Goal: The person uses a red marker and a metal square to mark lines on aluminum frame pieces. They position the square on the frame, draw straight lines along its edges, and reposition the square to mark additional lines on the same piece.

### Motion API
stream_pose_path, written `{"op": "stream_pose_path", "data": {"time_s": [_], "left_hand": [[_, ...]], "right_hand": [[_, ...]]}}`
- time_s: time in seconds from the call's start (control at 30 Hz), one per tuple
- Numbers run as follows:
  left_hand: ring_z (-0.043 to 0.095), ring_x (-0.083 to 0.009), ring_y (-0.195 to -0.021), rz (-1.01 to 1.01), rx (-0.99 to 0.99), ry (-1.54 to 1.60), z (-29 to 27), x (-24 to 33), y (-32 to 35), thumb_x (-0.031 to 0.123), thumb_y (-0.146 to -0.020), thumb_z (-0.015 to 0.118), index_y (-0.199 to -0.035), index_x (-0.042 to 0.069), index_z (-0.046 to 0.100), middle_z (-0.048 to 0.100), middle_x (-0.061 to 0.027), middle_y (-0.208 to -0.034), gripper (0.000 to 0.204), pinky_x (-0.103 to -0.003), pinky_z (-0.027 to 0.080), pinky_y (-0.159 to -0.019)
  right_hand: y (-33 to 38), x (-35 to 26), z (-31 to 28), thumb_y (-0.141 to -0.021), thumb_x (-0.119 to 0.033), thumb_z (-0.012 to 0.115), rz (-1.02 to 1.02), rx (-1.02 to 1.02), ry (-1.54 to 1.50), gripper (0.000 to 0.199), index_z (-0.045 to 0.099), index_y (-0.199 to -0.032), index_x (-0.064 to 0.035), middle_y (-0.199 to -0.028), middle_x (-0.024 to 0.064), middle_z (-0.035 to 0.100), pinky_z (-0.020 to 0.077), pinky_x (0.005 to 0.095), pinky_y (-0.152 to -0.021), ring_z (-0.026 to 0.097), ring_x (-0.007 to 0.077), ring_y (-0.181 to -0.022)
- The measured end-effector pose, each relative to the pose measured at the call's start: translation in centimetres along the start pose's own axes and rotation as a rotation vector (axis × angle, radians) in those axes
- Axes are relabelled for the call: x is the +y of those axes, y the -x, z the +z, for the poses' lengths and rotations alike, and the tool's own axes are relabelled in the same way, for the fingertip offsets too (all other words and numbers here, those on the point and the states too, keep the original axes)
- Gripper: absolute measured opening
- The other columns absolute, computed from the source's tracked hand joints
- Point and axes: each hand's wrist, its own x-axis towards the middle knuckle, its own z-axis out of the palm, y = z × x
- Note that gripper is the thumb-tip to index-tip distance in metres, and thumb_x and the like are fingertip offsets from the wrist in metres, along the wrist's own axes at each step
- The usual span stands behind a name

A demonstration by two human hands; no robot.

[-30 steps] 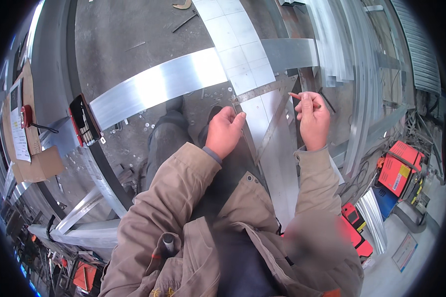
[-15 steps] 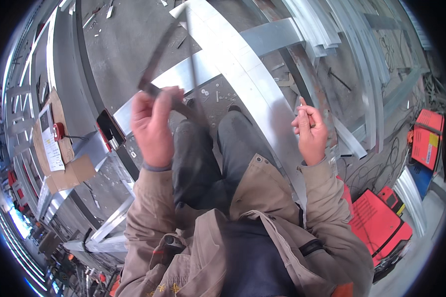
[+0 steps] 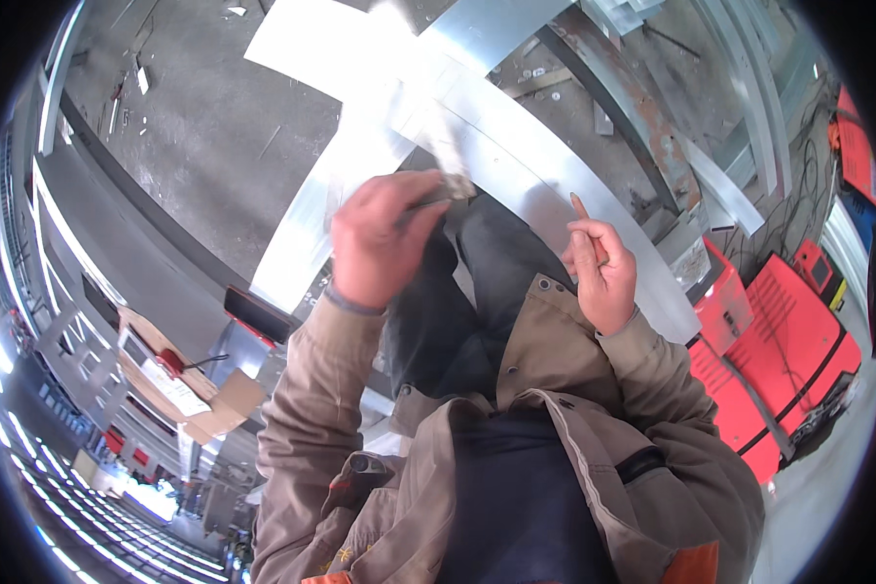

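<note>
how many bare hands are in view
2: the left bare hand, left of centre, gripping a blurred metal piece; the right bare hand, right of centre, holding a slim brown pencil. Any others in the cluttered background would be hidden or too small to tell.

Your left hand [image 3: 384, 238] is blurred, its metal tool [image 3: 447, 151] smeared in glare; your right hand [image 3: 605, 277] hides most of a thin stick [image 3: 578, 205]; the view's edge crops the far-right red case [image 3: 855, 136].
</note>
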Motion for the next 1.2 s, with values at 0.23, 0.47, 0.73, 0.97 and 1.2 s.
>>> {"op": "stream_pose_path", "data": {"time_s": [0.23,0.47,0.73,0.97,1.2], "left_hand": [[0.074,-0.0314,-0.099,0.404,-0.565,-0.176,3.5,-3.8,-2.7,0.002,-0.083,0.083,-0.116,0.008,0.079,0.078,-0.0091,-0.108,0.034,-0.044,0.062,-0.087],[0.066,-0.0283,-0.116,0.640,-0.792,-0.366,4.3,-6.3,-4.3,0.014,-0.089,0.076,-0.114,0.015,0.078,0.070,-0.0041,-0.115,0.025,-0.046,0.055,-0.097],[0.048,-0.0368,-0.151,0.662,-0.822,-0.495,4.6,-6.3,-7.3,0.047,-0.078,0.096,-0.159,0.018,0.055,0.053,-0.0109,-0.160,0.096,-0.057,0.037,-0.127],[0.029,-0.0452,-0.166,0.647,-0.839,-0.669,6.0,-4.7,-12.4,0.065,-0.066,0.100,-0.174,0.011,0.035,0.036,-0.0231,-0.175,0.137,-0.061,0.020,-0.138],[0.027,-0.0422,-0.168,0.714,-0.903,-0.686,6.6,-5.3,-12.8,0.069,-0.066,0.098,-0.175,0.009,0.032,0.033,-0.0222,-0.176,0.140,-0.063,0.018,-0.138]], "right_hand": [[3.7,-2.4,1.4,-0.115,-0.013,0.065,0.235,0.162,-0.108,0.016,0.071,-0.123,-0.0002,-0.083,0.0046,0.073,0.0536,0.0268,-0.067,0.069,0.0093,-0.076],[7.2,-3.2,4.8,-0.115,-0.013,0.066,0.358,0.349,-0.200,0.017,0.072,-0.125,-0.0001,-0.086,0.0032,0.073,0.0541,0.0260,-0.066,0.069,0.0077,-0.076],[8.9,-5.3,10.0,-0.116,-0.014,0.065,0.372,0.574,-0.440,0.017,0.071,-0.126,-0.0007,-0.087,-0.0005,0.070,0.0528,0.0237,-0.067,0.067,0.0056,-0.078],[9.1,-4.9,11.1,-0.118,-0.018,0.065,0.346,0.621,-0.483,0.021,0.072,-0.128,-0.0019,-0.086,0.0006,0.071,0.0520,0.0238,-0.069,0.066,0.0061,-0.078],[8.2,-4.0,11.2,-0.119,-0.025,0.065,0.350,0.621,-0.523,0.026,0.073,-0.130,-0.0020,-0.085,-0.0002,0.067,0.0517,0.0255,-0.072,0.060,0.0066,-0.076]]}}
